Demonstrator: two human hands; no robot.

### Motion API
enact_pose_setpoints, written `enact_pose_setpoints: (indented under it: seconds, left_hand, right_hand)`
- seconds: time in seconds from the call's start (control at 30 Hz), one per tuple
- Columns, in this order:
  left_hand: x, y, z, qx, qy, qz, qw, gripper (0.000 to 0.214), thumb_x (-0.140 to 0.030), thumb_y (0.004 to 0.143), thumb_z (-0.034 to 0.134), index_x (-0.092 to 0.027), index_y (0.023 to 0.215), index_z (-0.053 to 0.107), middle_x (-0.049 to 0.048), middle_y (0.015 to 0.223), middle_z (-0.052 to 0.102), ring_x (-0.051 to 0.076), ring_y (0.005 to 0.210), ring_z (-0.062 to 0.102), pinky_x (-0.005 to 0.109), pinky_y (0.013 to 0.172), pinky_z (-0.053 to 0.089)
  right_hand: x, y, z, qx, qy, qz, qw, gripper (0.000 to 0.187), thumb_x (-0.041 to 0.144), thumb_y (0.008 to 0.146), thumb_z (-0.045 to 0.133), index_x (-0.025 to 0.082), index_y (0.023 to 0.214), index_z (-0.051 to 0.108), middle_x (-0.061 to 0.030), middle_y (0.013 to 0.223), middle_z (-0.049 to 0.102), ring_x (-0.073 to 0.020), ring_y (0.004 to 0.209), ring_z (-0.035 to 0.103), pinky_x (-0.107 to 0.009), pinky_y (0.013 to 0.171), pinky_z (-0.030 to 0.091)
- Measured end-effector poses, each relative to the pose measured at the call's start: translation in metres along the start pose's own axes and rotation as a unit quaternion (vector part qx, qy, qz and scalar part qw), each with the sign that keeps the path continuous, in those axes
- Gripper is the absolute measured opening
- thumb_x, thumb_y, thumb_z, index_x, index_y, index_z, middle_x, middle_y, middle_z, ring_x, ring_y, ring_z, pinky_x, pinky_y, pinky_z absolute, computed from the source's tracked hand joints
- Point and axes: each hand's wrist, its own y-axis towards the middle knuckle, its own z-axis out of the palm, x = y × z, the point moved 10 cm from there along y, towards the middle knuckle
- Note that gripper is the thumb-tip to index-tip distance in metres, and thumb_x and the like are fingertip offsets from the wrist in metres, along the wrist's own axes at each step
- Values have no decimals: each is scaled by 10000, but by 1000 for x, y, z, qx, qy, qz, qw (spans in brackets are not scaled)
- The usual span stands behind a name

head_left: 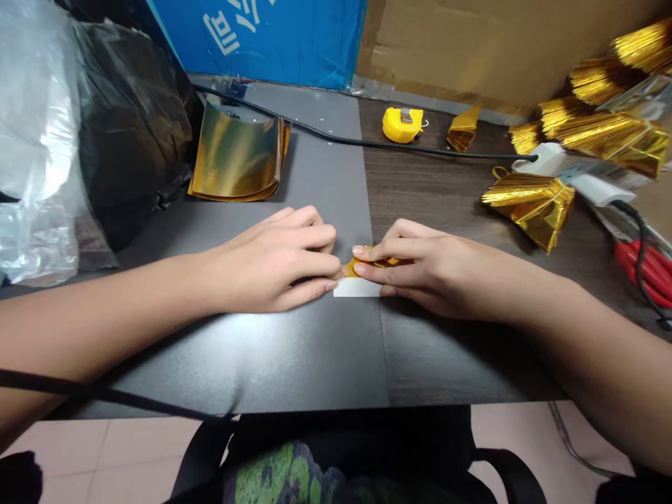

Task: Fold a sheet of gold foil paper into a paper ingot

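Note:
Between my two hands, on the table, lies a piece of gold foil paper, partly folded, with a white strip showing along its near edge. My left hand is closed, its curled fingertips pinching the paper's left end. From the other side my right hand presses its fingers down onto the gold part, with the thumb at the white strip. Much of the paper is hidden under my right fingers.
A stack of gold sheets lies beyond my left hand. A yellow tape measure, a small folded gold piece and tied gold foil bundles are at the back right. A black cable crosses the table; plastic bags stand left.

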Motion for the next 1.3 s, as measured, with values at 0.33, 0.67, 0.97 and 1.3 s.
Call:
enact_pose_setpoints:
  seconds: [0.33,0.67,0.97,1.3]
  left_hand:
    - [1,0,-4,45,-39,36,998,232,-478,975,611,-285,998,738,48,862,612,258,943,554,365,776,414]
    - [3,-1,-8,27,-78,36,996,305,-391,1008,550,-263,791,721,50,796,622,244,933,604,372,803,464]
    - [-3,-4,-8,8,-35,66,997,238,-376,1017,556,-269,1060,764,61,909,652,211,852,554,348,764,431]
    - [10,-2,-14,-35,38,-8,999,244,-354,1008,560,-224,953,759,61,899,649,207,829,546,344,745,429]
  right_hand:
    - [-3,-2,2,-3,16,-1,1000,348,232,1032,559,104,1339,665,-146,1308,660,-227,1032,536,-373,885,558]
    - [-4,-3,3,-5,39,0,999,341,228,1034,557,97,1331,662,-145,1318,645,-229,1035,516,-383,891,532]
    - [-4,-2,3,-8,52,7,999,321,252,1038,559,133,1309,684,-132,1265,645,-222,1027,510,-374,877,512]
    - [7,3,-5,-18,55,1,998,381,380,1068,479,102,1174,717,-148,1123,665,-225,923,508,-384,806,472]
